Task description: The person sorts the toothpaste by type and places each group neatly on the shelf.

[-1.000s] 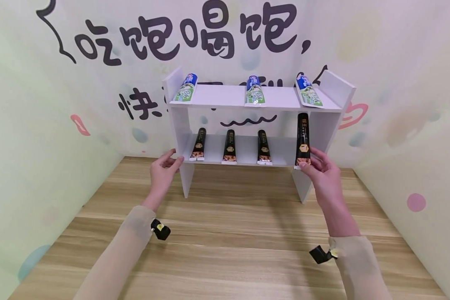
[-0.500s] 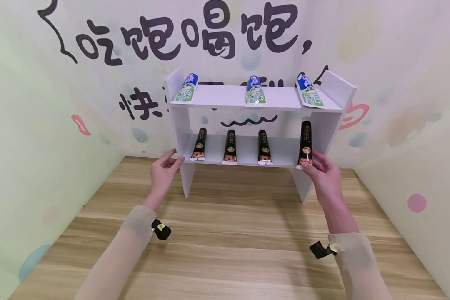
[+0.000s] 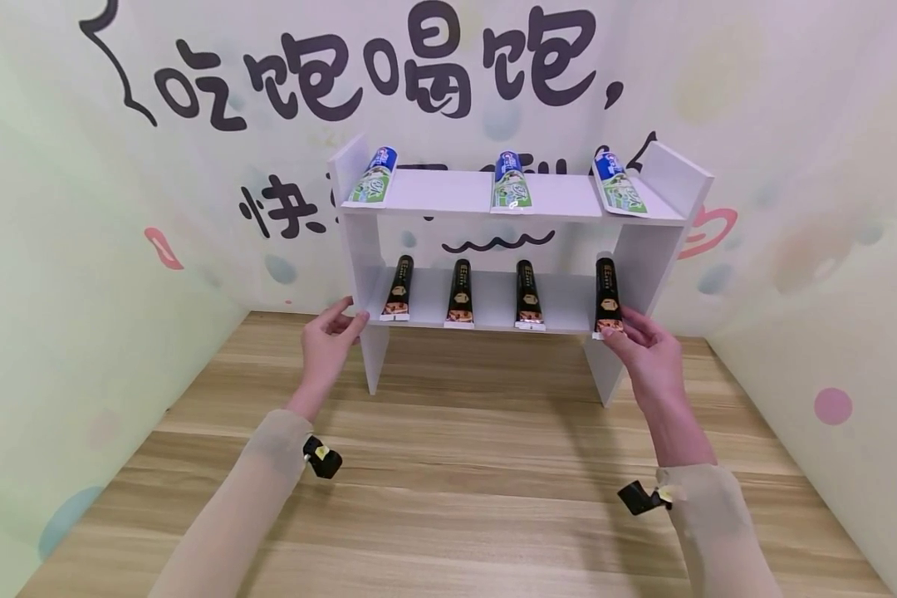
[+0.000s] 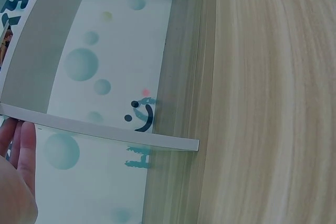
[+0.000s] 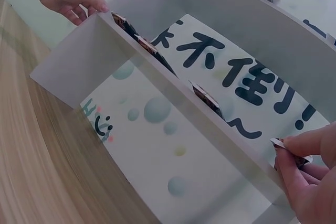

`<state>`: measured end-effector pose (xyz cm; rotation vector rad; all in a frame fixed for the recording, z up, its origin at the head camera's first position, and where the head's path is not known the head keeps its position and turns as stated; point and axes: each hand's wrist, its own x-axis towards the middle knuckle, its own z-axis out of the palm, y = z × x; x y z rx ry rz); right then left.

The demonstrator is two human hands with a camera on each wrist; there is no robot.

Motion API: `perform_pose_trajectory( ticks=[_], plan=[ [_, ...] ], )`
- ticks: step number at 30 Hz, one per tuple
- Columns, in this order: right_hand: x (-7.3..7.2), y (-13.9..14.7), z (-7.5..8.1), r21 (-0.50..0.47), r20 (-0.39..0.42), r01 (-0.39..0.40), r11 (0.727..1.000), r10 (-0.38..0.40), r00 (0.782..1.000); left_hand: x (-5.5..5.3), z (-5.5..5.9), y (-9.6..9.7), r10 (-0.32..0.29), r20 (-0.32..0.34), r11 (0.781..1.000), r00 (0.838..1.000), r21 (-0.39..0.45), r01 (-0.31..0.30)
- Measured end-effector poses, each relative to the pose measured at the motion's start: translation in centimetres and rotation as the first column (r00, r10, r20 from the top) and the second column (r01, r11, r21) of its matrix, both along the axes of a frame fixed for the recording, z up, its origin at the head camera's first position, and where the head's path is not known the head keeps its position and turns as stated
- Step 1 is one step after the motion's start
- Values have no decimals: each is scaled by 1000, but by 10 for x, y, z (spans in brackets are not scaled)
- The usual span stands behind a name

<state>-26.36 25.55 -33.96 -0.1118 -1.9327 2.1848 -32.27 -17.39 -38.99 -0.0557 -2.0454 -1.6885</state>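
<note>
A white two-tier shelf (image 3: pixel 486 326) stands on the wooden table. My right hand (image 3: pixel 652 359) pinches the flat end of a black toothpaste tube (image 3: pixel 607 291) at the right of the lower tier; in the right wrist view, thumb and fingers close on that end. Three more black tubes (image 3: pixel 526 291) lie along the lower tier, flat ends to the front. My left hand (image 3: pixel 327 345) holds the shelf's left side panel, thumb at its front edge. In the left wrist view its fingers (image 4: pixel 26 142) lie against the panel and the thumb is hidden.
Blue-and-green toothpaste tubes lie on the top tier: one at the left (image 3: pixel 374 176), one in the middle (image 3: pixel 511 180), one at the right (image 3: pixel 619 183). A printed wall (image 3: pixel 433 137) is behind the shelf. The wooden tabletop (image 3: pixel 456 465) extends in front.
The upper end of the black tube in my right hand has come down, so it now lies lower on the lower tier. My left hand stays at the side panel.
</note>
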Motion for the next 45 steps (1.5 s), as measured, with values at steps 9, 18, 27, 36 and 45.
perform_pose_trajectory(
  ticks=[9, 18, 27, 36, 45],
  plan=[
    [-3, 0, -2, 109, -35, 55, 993, -52, 998, 2, 2, 2, -11, 5, 1000, 1000, -3, 11],
    [-3, -5, -4, 268, -86, 102, 958, -81, 993, -1, 5, 0, -49, 47, 999, 998, 25, 48],
    [2, -5, -4, 483, -39, 124, 867, -120, 992, -2, -1, 0, -20, -21, 1000, 1000, -8, 20],
    [0, -11, -9, 455, -58, 137, 880, -124, 991, 4, 4, -2, -13, 6, 1000, 1000, -11, 13],
    [1, -18, -11, 518, -123, 262, 814, -232, 965, -1, -3, -3, -16, -33, 1000, 999, -18, 16]
  ],
)
